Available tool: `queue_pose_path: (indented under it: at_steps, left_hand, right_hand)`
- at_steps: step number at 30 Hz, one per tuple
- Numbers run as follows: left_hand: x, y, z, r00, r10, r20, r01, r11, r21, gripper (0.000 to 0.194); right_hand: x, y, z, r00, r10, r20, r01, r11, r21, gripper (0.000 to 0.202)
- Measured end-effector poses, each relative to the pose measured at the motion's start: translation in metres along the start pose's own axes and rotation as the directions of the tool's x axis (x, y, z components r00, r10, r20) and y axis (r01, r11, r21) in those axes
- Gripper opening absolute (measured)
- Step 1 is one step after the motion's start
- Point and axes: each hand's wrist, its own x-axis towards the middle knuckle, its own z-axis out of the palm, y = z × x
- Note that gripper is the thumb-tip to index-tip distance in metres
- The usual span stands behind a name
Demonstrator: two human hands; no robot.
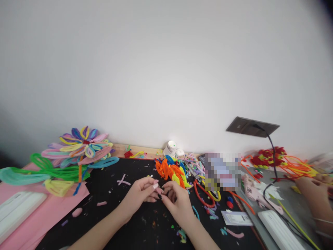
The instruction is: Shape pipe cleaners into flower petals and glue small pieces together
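Observation:
Over the black mat [104, 211], my left hand [142, 191] pinches a small pink piece of pipe cleaner [159, 190] between thumb and fingers. My right hand [178, 199] is closed at the same piece, its thumb and fingertips meeting there. Fingers hide most of the piece, and dark spots show at the fingertips. Just behind my right hand lie bent orange pipe cleaners [164, 169] beside yellow loops [179, 180]. Crossed pink strips [123, 181] and a pink oval piece [77, 212] rest on the mat left of my left hand.
A pipe-cleaner flower [85, 142] and green loops [59, 172] lie left on pink paper [67, 205]. Behind stands a white cup [171, 147]. To the right are a blurred phone [222, 172], a pink glue gun [256, 194], a cable [275, 166] and another person's hand [313, 191].

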Motion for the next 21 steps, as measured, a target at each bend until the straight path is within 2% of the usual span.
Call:
queue_pose_path:
  at_steps: [2, 7, 11, 16, 21]
  left_hand:
    - [-0.0005, -0.001, 0.0014, 0.998, 0.065, 0.0, -0.065, 0.998, 0.017, 0.048]
    - [0.0006, -0.0026, 0.0025, 0.993, 0.12, 0.0, -0.119, 0.988, 0.097, 0.045]
    - [0.0027, -0.0009, 0.0004, 0.986, 0.168, -0.014, -0.165, 0.979, 0.123, 0.046]
    - [0.0013, 0.0004, -0.0002, 0.966, 0.254, -0.047, -0.241, 0.952, 0.19, 0.034]
    - [0.0, -0.0018, -0.0019, 0.947, 0.311, -0.08, -0.285, 0.929, 0.236, 0.024]
  right_hand:
    - [-0.0001, -0.0004, 0.0002, 1.0, -0.023, 0.005, 0.023, 1.0, -0.017, 0.003]
    - [0.001, -0.0004, -0.0031, 0.992, -0.122, -0.024, 0.12, 0.99, -0.078, 0.022]
    - [0.0021, -0.0001, -0.0071, 0.992, -0.123, -0.009, 0.121, 0.987, -0.11, 0.023]
    - [0.0012, -0.0005, -0.0066, 0.991, -0.127, 0.042, 0.13, 0.986, -0.103, 0.025]
    - [0.0017, -0.0009, -0.0069, 0.996, -0.085, 0.037, 0.087, 0.995, -0.051, 0.024]
